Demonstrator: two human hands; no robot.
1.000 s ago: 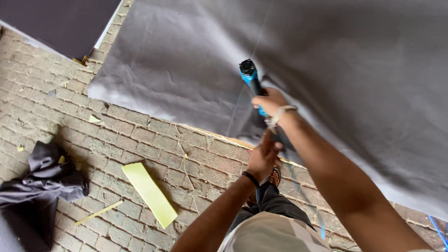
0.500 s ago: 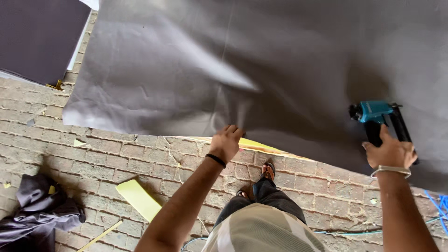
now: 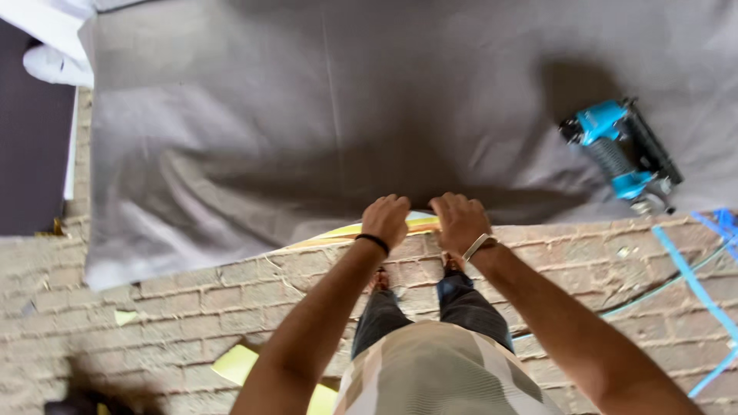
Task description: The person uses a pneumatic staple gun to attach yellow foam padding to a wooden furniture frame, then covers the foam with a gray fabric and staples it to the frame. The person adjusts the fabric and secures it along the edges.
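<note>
A large grey fabric sheet (image 3: 307,131) lies spread over a brick floor (image 3: 192,300). My left hand (image 3: 387,217) and my right hand (image 3: 459,220) sit side by side at its near edge, fingers curled down on the cloth. Under that edge a yellow strip (image 3: 350,230) peeks out. A blue and black staple gun (image 3: 621,150) lies on the fabric to the right, apart from both hands. My legs and feet stand just below the hands.
A blue hose (image 3: 696,280) runs across the bricks at the right. Yellow foam pieces (image 3: 238,365) lie on the floor at lower left. A dark panel (image 3: 31,154) and something white (image 3: 54,46) sit at the left edge.
My right hand has let go of the staple gun, which now lies on the fabric at the right. That hand has come in beside my left hand at the cloth's edge.
</note>
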